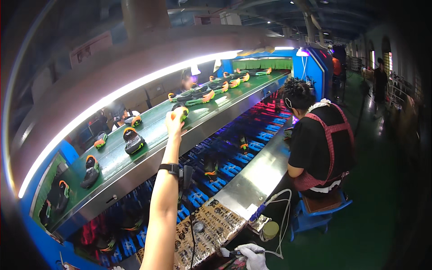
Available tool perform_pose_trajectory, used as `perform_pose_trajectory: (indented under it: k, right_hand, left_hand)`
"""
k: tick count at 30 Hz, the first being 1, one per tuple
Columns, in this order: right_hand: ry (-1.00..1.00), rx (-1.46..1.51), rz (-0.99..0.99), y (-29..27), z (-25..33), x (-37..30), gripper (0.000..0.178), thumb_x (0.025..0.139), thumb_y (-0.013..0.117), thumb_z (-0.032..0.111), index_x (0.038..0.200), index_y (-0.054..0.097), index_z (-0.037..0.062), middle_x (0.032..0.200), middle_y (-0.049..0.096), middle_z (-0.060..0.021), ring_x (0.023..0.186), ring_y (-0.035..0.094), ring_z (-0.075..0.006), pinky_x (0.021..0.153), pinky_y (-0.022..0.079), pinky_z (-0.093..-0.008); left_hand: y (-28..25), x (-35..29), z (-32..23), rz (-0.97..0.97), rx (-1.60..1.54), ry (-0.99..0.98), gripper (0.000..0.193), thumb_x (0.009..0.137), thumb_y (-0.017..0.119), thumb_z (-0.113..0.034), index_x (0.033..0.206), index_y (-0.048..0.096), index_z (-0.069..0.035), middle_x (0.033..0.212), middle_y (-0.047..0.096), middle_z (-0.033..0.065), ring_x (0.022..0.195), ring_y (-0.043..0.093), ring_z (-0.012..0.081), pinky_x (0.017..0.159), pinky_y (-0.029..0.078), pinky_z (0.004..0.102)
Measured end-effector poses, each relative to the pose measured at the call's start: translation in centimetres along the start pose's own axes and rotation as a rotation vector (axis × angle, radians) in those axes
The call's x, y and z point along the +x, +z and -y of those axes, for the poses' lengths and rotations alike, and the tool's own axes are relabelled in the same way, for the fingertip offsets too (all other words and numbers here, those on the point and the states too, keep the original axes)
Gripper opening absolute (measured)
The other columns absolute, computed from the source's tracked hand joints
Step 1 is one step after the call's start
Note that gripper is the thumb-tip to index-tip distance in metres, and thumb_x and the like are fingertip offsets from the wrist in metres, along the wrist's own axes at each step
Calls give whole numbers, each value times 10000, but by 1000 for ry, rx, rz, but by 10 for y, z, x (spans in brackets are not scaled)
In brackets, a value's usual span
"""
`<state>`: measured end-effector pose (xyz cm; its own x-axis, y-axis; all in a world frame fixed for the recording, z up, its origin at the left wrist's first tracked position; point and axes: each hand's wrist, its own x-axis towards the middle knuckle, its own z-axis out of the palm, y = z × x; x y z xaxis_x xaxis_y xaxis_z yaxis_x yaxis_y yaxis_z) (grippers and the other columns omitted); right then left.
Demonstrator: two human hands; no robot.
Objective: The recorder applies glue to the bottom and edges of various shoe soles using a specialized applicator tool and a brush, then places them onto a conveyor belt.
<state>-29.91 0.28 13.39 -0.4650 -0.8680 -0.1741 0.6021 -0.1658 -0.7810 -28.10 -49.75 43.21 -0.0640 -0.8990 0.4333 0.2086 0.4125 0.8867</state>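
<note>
The largest thing is a green conveyor belt (108, 153), running diagonally from lower left to upper right within a steel-sided frame. Beneath it runs a dark lower line of blue holders (230, 168), lit red and violet in places. A curved fluorescent tube (94, 108) glows above the belt. To the right a seated co-worker (326, 139), in a black top and red checked apron, faces the line from a blue stool (310, 220). A bare metal ledge (254, 180) runs alongside the line toward a brown sheet covered in dark handwriting (225, 220).

Black shoes with orange and green trim lie along the belt: a cluster (198, 95) beyond the left hand, a single shoe (133, 143) to that hand's left, and more farther left.

The right hand (253, 257), in a white glove at the lower edge, has its fingers curled together around a slim dark pen-like tool. The left hand (174, 123) reaches up over the belt, fingers closed on the near end of a black, orange and green held shoe (182, 109); glare hides the separate fingers, and whether that shoe touches the belt cannot be told. A black wristwatch (169, 168) circles the left wrist. Smaller are a round yellowish container (270, 230) beside a white cable (283, 216) and the pen-like tool (240, 253) itself.
</note>
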Motion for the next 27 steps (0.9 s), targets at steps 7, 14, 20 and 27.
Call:
perform_pose_trajectory:
  k: [7, 14, 20, 27]
  right_hand:
    - [84, -47, 118, 12, -10, -35, 130, 969, 669, 106, 1023, 758, 28, 933, 757, -44, 774, 692, -98, 662, 544, -226]
    - [-90, -86, 125, 12, -29, -32, 187, 983, 711, 185, 1086, 753, 35, 895, 737, -4, 714, 639, -62, 657, 527, -223]
    - [-165, -126, 138, 18, -21, -23, 250, 990, 697, 157, 1188, 733, 9, 998, 745, -40, 788, 650, -92, 715, 546, -259]
    - [-215, -81, 214, 46, 5, -28, 213, 985, 680, 99, 1159, 739, -9, 1021, 755, -61, 833, 664, -87, 737, 541, -239]
  left_hand:
    - [-86, -62, -23, 96, -573, -34, 342, 956, 677, -321, 1237, 596, -145, 1330, 612, 89, 1229, 590, 297, 989, 524, 524]
    - [-93, -246, -29, 495, -957, -277, 690, 961, 661, -114, 1569, 353, -5, 1426, 541, 222, 1273, 564, 283, 1138, 448, 389]
    - [-243, -398, 60, 210, -977, -576, 462, 828, 613, -168, 1245, 570, 26, 1026, 667, 116, 950, 674, 270, 907, 580, 423]
    - [-295, -569, 76, 296, -554, -1229, 704, 767, 643, -53, 1448, 483, 28, 1145, 679, 219, 1030, 685, 357, 950, 572, 487]
